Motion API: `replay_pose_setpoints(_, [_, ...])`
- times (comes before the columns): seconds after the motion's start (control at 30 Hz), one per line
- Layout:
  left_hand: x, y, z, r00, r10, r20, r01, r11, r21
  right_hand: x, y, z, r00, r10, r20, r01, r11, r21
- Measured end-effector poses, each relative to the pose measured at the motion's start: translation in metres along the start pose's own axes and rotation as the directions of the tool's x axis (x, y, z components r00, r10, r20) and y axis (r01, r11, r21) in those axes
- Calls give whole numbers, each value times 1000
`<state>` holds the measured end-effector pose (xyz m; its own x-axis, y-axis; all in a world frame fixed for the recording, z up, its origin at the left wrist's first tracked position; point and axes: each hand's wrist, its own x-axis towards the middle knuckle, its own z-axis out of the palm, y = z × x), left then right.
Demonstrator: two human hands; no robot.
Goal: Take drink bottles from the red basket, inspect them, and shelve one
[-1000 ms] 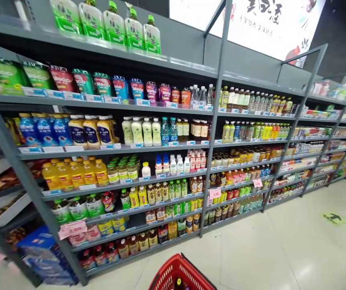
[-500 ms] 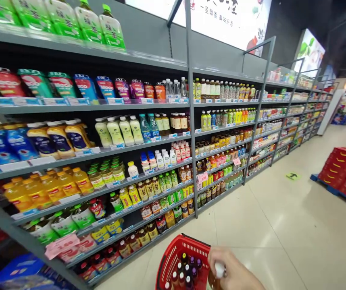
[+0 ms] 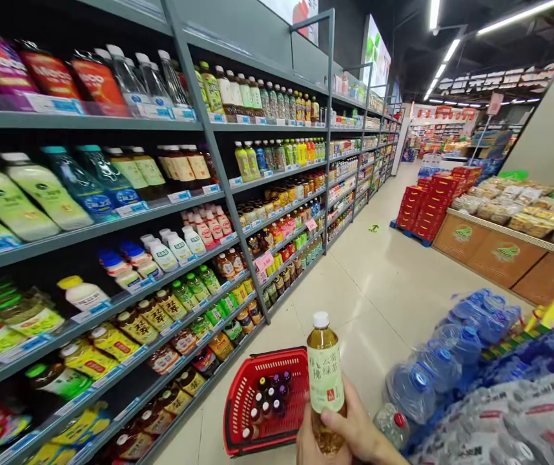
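Observation:
My right hand point(image 3: 349, 436) is closed around the lower part of a tea bottle point(image 3: 324, 371), at the bottom middle of the view. The bottle stands upright, with amber liquid, a white cap and a pale label. Just left of it and lower is a red shopping basket point(image 3: 243, 400) holding several small dark bottles with coloured caps. I cannot see what carries the basket. My left hand is out of sight.
Grey shelving point(image 3: 199, 123) packed with drink bottles runs along the left into the distance. Shrink-wrapped packs of large water bottles point(image 3: 451, 361) lie at the right. Red crates point(image 3: 427, 206) and a produce stand point(image 3: 509, 239) line the aisle's right side.
The view has swung right, down the aisle. My right hand has come up from the basket holding the tea bottle upright.

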<state>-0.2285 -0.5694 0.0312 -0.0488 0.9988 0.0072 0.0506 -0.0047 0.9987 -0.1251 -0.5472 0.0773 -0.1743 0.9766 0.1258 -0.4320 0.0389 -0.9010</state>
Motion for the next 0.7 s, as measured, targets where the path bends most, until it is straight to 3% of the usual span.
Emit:
replay_pose_setpoints(0.13, [-19,-2,1,991,57,125,-54,998,-31,-2,-20,-8,998,-31,-50,32,999,28])
replay_pose_setpoints(0.27, [-29,12,-8,963,116,242,-108,993,-43,-1,-29,-1,997,-2,-80,20,975,222])
replay_pose_setpoints(0.43, [-30,26,-16,972,143,185,-145,989,-4,5,-36,10,982,142,-123,-72,888,454])
replay_pose_setpoints(0.7, [-44,27,-9,959,69,274,-54,997,-62,5,-48,4,933,263,-246,-138,892,430])
